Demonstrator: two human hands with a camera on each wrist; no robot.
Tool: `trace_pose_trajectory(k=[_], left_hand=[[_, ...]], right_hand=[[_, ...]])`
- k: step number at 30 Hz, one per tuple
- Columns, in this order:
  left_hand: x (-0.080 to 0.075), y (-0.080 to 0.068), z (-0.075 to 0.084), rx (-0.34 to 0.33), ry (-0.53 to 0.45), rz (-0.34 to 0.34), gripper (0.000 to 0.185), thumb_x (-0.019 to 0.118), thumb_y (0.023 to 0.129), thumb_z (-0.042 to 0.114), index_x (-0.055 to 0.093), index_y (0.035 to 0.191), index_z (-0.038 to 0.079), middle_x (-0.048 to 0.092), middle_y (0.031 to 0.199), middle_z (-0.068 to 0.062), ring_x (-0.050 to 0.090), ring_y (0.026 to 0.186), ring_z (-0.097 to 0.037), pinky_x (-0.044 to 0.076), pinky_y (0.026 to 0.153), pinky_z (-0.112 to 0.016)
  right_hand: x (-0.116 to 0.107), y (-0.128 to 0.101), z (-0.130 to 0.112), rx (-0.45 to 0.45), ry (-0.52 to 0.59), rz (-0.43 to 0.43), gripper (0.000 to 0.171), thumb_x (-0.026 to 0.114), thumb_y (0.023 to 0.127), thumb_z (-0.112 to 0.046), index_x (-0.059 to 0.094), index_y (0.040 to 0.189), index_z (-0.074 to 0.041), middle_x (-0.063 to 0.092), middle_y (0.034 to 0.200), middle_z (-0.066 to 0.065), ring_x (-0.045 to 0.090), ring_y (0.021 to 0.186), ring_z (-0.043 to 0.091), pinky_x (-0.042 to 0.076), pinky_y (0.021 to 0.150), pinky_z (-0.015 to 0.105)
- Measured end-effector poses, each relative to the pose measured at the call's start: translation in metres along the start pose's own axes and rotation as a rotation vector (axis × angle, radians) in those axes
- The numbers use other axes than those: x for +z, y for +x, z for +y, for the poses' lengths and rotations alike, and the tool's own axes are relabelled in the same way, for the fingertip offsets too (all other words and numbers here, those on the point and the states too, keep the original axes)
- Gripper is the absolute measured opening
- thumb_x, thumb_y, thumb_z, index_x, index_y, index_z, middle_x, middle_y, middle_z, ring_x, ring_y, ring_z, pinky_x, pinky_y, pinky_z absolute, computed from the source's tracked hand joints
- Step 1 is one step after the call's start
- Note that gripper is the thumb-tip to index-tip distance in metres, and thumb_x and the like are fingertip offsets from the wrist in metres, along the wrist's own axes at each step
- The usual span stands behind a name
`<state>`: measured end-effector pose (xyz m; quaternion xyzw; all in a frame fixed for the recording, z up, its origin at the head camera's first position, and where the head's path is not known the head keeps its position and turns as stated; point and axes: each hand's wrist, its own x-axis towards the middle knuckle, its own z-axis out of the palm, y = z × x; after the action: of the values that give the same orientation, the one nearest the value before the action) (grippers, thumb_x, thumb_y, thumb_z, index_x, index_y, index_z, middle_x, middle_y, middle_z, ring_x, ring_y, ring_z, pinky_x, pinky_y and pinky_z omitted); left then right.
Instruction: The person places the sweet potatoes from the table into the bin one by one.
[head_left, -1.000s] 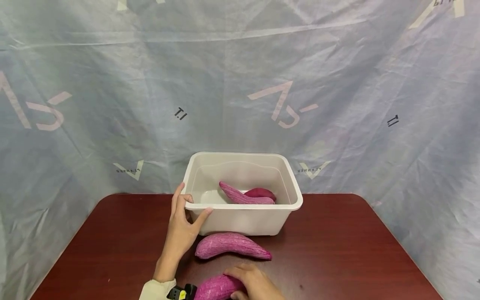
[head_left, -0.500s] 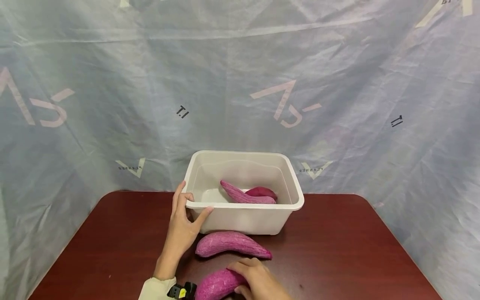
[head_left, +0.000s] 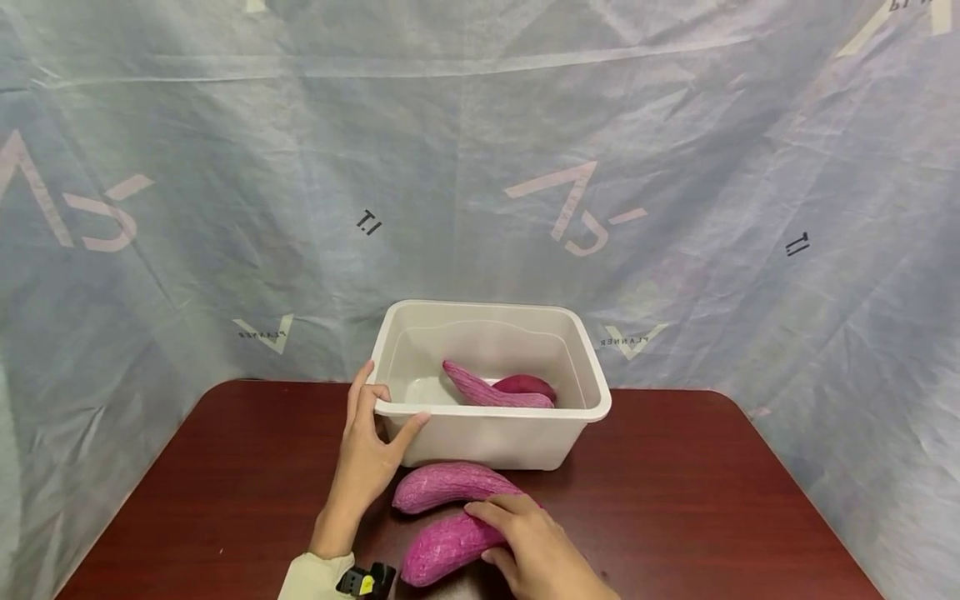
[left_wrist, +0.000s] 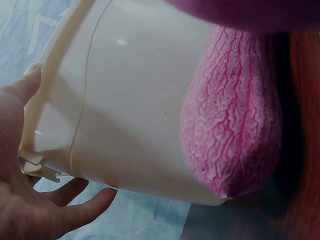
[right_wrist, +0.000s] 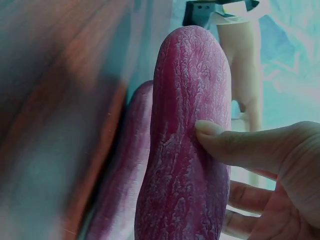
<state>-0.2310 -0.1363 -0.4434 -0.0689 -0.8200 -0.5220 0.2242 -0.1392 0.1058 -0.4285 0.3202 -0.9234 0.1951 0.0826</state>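
The right hand (head_left: pixel 536 546) has its fingers (right_wrist: pixel 235 147) curled around a purple sweet potato (head_left: pixel 450 546), with the thumb pressed on one side and the other fingers on the far side. A second ago this sweet potato was low by the near edge of the table, half out of view. Now it has come up and forward, and it sits just beside the second sweet potato (head_left: pixel 450 485), which has stayed in its place on the table in front of the tub. The left hand (head_left: pixel 367 454) has not moved. Its fingers (head_left: pixel 360 400) lie straight against the left corner of the white tub (head_left: pixel 487 437), with the thumb on the front wall under the rim. The held sweet potato is long and fat in the middle, round at the end, and its skin is rough and full of little wrinkles. The tub is smooth, shiny plastic with round corners and a thick rim. Two more sweet potatoes (head_left: pixel 498 390) lie inside it, one thin and pointy, one darker behind it. The table (head_left: pixel 225 500) is dark red wood, smooth and shiny. A wrinkly grey-blue sheet (head_left: pixel 225 167) with pale letters hangs behind
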Motion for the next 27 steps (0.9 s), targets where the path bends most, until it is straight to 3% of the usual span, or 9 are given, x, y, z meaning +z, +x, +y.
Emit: trace_pose_trajectory(k=[13, 20, 27], left_hand=[[-0.001, 0.001, 0.002, 0.003, 0.016, 0.011, 0.051, 0.081, 0.086, 0.033, 0.040, 0.107, 0.011, 0.022, 0.167, -0.001, 0.046, 0.129, -0.030, 0.049, 0.078, -0.037], [-0.001, 0.002, 0.003, 0.011, 0.019, 0.016, 0.052, 0.082, 0.085, 0.031, 0.041, 0.108, 0.011, 0.023, 0.166, -0.002, 0.046, 0.128, -0.029, 0.048, 0.075, -0.035], [0.001, 0.002, 0.001, 0.013, 0.002, 0.012, 0.052, 0.083, 0.085, 0.030, 0.040, 0.107, 0.010, 0.022, 0.167, -0.003, 0.042, 0.138, -0.034, 0.046, 0.094, -0.052]], right_hand=[[-0.021, 0.008, -0.003, -0.087, -0.097, 0.195, 0.052, 0.083, 0.080, -0.014, 0.065, 0.129, -0.018, 0.065, 0.122, -0.002, 0.063, 0.110, 0.013, 0.054, 0.091, 0.036], [-0.027, 0.012, -0.006, -0.107, -0.100, 0.246, 0.053, 0.082, 0.082, -0.016, 0.062, 0.132, -0.018, 0.064, 0.123, -0.005, 0.060, 0.112, 0.011, 0.052, 0.093, 0.034], [-0.032, 0.015, -0.007, -0.121, -0.123, 0.296, 0.055, 0.082, 0.083, -0.018, 0.062, 0.134, -0.017, 0.065, 0.124, -0.005, 0.060, 0.112, 0.011, 0.051, 0.093, 0.033]])
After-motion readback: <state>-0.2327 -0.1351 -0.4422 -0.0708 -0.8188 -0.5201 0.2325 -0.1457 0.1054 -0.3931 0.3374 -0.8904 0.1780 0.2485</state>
